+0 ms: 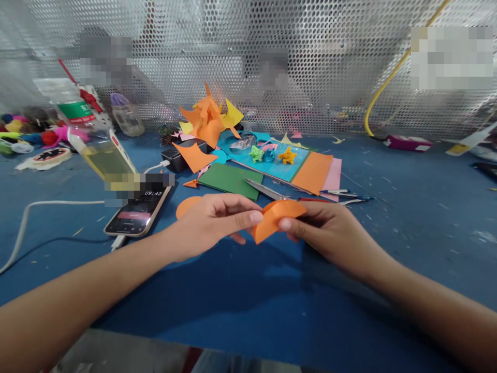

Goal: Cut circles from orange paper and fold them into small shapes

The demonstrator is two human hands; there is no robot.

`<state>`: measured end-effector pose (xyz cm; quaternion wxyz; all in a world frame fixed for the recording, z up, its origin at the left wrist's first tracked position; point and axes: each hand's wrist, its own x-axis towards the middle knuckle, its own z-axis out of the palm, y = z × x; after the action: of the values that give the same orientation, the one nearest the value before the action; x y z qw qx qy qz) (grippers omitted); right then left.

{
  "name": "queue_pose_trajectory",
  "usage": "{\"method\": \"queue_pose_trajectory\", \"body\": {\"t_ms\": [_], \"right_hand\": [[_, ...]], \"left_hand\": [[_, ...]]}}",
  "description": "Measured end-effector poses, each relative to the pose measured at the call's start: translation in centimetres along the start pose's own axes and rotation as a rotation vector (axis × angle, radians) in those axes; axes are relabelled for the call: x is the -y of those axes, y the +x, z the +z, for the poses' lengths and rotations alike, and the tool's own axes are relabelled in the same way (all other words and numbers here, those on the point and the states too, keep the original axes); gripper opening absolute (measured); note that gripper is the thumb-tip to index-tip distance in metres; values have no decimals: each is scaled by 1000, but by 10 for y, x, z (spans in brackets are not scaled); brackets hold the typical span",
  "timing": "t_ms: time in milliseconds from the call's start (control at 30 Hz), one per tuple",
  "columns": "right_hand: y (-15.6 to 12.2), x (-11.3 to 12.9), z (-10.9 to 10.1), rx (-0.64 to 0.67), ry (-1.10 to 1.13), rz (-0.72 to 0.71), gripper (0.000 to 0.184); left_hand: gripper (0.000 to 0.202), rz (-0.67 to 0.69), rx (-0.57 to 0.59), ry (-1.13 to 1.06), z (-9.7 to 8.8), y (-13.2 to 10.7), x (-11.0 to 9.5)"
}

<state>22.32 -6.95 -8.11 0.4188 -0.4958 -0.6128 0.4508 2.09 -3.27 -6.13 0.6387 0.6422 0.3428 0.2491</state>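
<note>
Centre of frame: a folded orange paper piece [277, 217] was held just above the table [407, 217], clear of its blue surface, between the left hand [212, 220] and the right hand [330, 230]. The left fingers [254, 217] were pinched on its left edge, thumb against forefinger; the right thumb and fingers were pinched on its right edge, the other right fingers curled underneath and mostly hidden. The piece was bowed upward between the two grips, probably because it was pressed inward from both ends. It was likely held in the air so that both faces stayed reachable. An orange disc [186, 206] lay flat behind the left hand, partly hidden by it. Scissors [266, 190] lay just beyond the hands, tips pointing lower right, near the held piece but apart from it. Stock sheets were fanned behind them at mid frame: a green sheet [229, 180], a teal sheet [267, 163] carrying small folded figures, an orange sheet [312, 172] and a pink sheet [334, 173], overlapped, apparently for easy reach. A heap of orange and yellow offcuts [209, 122] was piled at upper centre against the perforated wall [330, 67]. A phone [137, 212] on a white cable [46, 204] lay left of the left hand, close to the forearm. Open room was noted in the lower centre and to the right; the left side was crowded.
</note>
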Motion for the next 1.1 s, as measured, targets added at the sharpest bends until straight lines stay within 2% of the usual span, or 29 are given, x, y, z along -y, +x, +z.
{"method": "queue_pose_trajectory", "body": {"t_ms": [167, 267, 467, 533, 633, 700, 800, 900, 1100], "right_hand": [[-4, 0, 5, 86, -47, -10, 18], [-3, -2, 4, 124, -31, -44, 15], [-5, -4, 9, 144, -51, -100, 14], [-7, -4, 11, 69, -63, -143, 31], [-10, -3, 15, -28, -65, -164, 65], [-11, -1, 18, -13, -109, -117, 70], [-13, -1, 22, 18, -230, -81, 49], [-12, -2, 23, -1, -226, -156, 23], [-8, -3, 19, -173, -247, -220, 16]], "left_hand": [[11, -108, 199, -122, -4, 0, 5], [13, -109, 227, -127, -5, -1, 6], [19, -93, 176, 2, 1, -2, 8], [18, -104, 138, 36, 3, -1, 8], [17, -56, -16, 107, 8, -2, 9], [17, -1, -109, 187, 11, -3, 10], [15, 57, -177, 283, 14, -7, 11], [17, 63, -201, 273, 16, -8, 10], [28, 40, -182, 148, 14, -5, 5]]}}
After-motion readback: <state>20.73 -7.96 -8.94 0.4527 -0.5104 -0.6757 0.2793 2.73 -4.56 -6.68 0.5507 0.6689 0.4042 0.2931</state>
